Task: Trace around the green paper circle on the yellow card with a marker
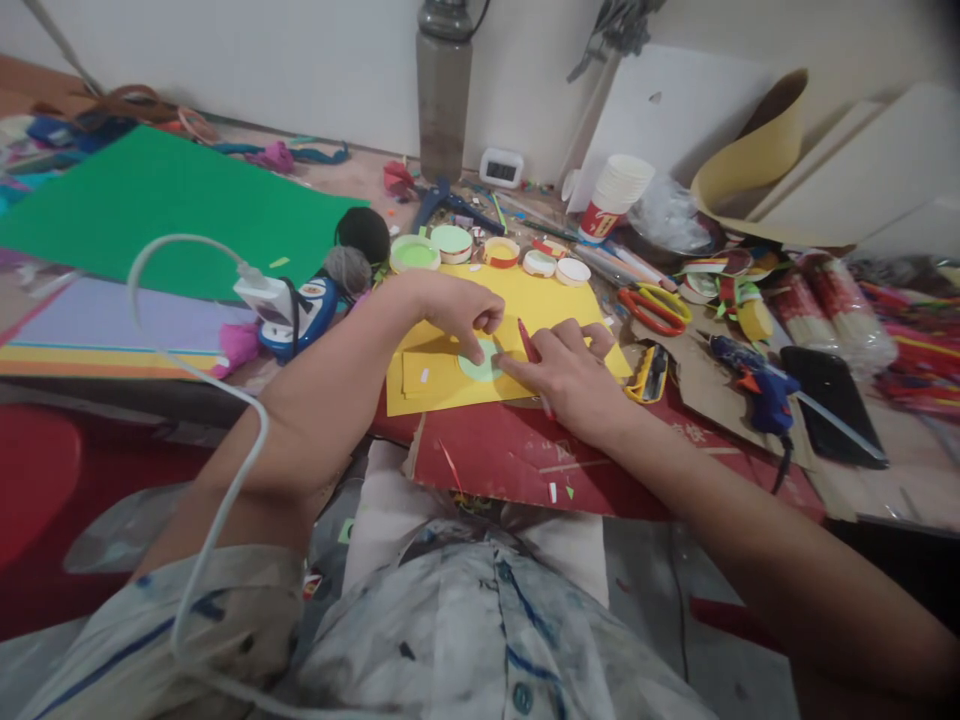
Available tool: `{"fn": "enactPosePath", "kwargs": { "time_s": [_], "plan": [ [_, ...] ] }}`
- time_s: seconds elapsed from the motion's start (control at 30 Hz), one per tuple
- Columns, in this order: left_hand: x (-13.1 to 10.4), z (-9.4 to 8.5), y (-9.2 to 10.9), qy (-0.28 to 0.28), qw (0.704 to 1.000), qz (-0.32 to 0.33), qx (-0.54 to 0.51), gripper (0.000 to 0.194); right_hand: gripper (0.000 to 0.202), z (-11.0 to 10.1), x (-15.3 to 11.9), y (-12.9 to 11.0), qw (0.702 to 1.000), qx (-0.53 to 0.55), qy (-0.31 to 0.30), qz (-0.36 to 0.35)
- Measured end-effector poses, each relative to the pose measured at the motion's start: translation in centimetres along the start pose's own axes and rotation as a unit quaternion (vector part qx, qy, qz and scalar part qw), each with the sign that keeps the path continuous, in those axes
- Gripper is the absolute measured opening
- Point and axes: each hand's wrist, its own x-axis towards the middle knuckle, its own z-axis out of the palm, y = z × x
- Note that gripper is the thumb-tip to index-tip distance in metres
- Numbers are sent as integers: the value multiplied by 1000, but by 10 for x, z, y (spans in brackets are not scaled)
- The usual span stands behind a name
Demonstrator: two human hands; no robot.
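Observation:
A pale green disc [480,362] lies on a yellow sheet [555,300] in the middle of the table. My left hand [461,308] bends over it, one fingertip pressing on the disc and the other fingers curled; nothing shows in it. From the right, my right hand [570,370] reaches the disc's edge with a fingertip while a red pen [528,342] is held in the same hand, slanting up between thumb and fingers. Under the disc's left side is a smaller yellow piece [424,375] with a white scrap on it.
Small round paper cups [500,251] line the yellow sheet's far edge. Scissors [654,310], a yellow-and-black tool [648,374], a glue gun [757,385] and a phone [832,405] are to the right. A white cable [244,470] crosses over my left arm.

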Motion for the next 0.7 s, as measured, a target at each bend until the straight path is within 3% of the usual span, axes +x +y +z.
{"fn": "enactPosePath", "kwargs": {
  "time_s": [0.23,0.37,0.53,0.7],
  "plan": [
    [-7,-5,3,24,999,16,15,47,43,-1,2,-5,1000,3,-10,6],
    [-17,-10,7,45,998,24,-22,30,39,-3,1,-7,1000,13,-10,-6],
    [-18,-6,19,8,994,16,-104,18,37,-3,0,-9,1000,22,-9,-3],
    [-12,1,23,-12,990,-3,-140,23,35,-1,-1,-8,999,27,-28,0]
  ]
}}
